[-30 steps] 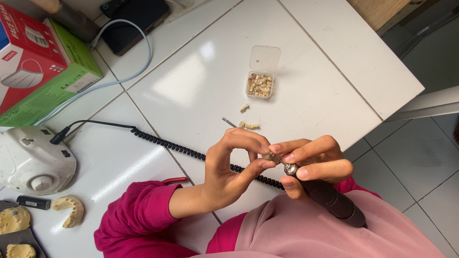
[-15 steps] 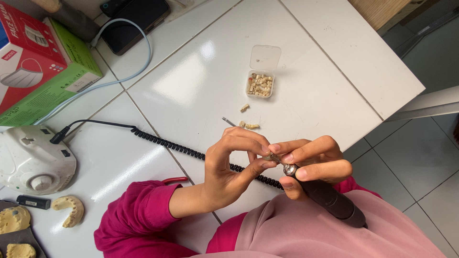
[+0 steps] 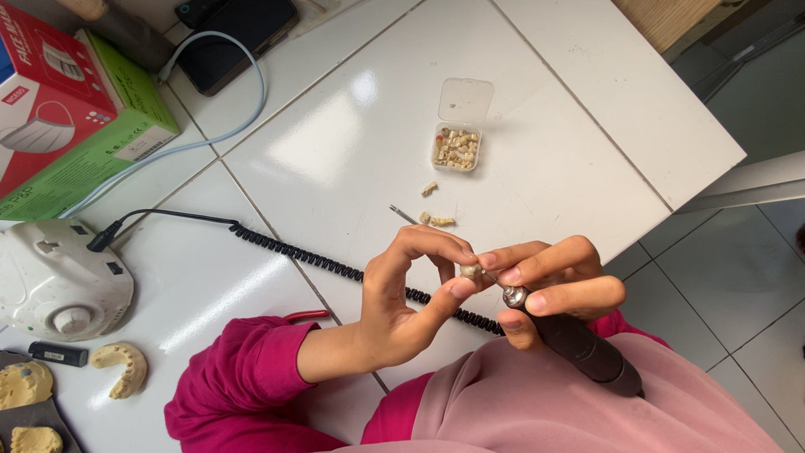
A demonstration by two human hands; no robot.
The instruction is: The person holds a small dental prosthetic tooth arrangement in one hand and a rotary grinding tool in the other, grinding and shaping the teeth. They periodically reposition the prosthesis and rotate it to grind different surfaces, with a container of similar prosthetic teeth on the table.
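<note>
**Tiny tooth pinched at the tool tip, above the desk edge**

The left hand [image 3: 402,306] curls into a ring, thumb and fingertips closed on a small pale tooth piece [image 3: 470,271]. That is a tight pinch with the piece between the pads, and only a sliver of it shows. It sits in the air over the near edge of the desk [image 3: 352,159], right against the right hand.

The right hand [image 3: 549,285] wraps a dark handpiece [image 3: 579,348] like a pen. Its fingers are closed around the metal collar, and the thin tip points at the tooth. The two hands touch at the fingertips.

The tooth looks light, hard and smooth. I judge it slippery and easy to flick away, so a pinch on its broad sides seems the safest hold, leaving the worked face bare. It is probably brittle at thin edges.

A coiled black cord [image 3: 335,267] runs across the desk from a white motor unit [image 3: 59,281] toward the handpiece. Farther out stands a clear box [image 3: 457,147] of similar teeth with its lid up. Two loose pieces [image 3: 436,220] and a thin bur [image 3: 402,214] lie between the box and the hands. At the left edge lies a yellowish jaw cast [image 3: 122,369], with more casts on a dark tray [image 3: 25,403]. Red and green cartons [image 3: 75,109] sit at the far left.
</note>
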